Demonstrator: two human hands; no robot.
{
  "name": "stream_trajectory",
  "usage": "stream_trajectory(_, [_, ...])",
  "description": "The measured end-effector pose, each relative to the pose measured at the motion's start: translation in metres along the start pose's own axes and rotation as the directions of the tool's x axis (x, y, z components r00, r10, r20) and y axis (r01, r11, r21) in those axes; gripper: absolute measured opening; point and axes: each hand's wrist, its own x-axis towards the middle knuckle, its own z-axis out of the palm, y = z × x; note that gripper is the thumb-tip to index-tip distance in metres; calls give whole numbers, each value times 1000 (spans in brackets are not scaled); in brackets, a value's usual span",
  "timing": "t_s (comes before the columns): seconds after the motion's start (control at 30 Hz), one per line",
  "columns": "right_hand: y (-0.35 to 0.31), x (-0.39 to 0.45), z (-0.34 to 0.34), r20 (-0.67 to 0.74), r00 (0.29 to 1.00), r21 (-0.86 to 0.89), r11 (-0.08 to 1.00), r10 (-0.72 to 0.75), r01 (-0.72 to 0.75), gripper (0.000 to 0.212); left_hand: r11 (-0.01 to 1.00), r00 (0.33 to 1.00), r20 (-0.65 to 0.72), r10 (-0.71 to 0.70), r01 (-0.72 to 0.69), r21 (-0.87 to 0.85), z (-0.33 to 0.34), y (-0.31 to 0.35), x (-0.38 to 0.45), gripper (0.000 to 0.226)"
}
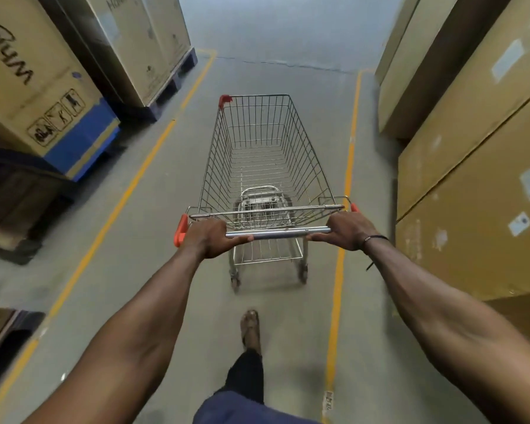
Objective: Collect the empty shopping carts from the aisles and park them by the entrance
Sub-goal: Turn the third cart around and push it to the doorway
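Note:
An empty wire shopping cart point(257, 154) with orange corner caps stands straight ahead of me in a warehouse aisle. Its basket holds nothing. My left hand point(210, 238) is wrapped around the left end of the chrome handle bar point(277, 233). My right hand point(348, 231) grips the right end of the same bar. Both arms are stretched forward. One sandalled foot point(251, 327) is stepping on the floor behind the cart's rear wheels.
Large cardboard boxes point(478, 166) line the right side. More tall boxes on blue pallets point(58, 111) stand on the left. Yellow floor lines point(338, 270) mark a lane on the grey concrete, which runs on ahead past a crack.

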Motion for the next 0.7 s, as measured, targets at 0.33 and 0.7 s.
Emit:
stream_trajectory(0.33, [44, 202, -51, 6, 994, 8, 994, 108, -108, 94, 994, 997, 34, 68, -71, 86, -71, -79, 224, 97])
stream_trajectory(0.7, [144, 453, -129, -8, 986, 58, 985, 165, -164, 92, 988, 991, -8, 133, -132, 75, -142, -139, 504, 100])
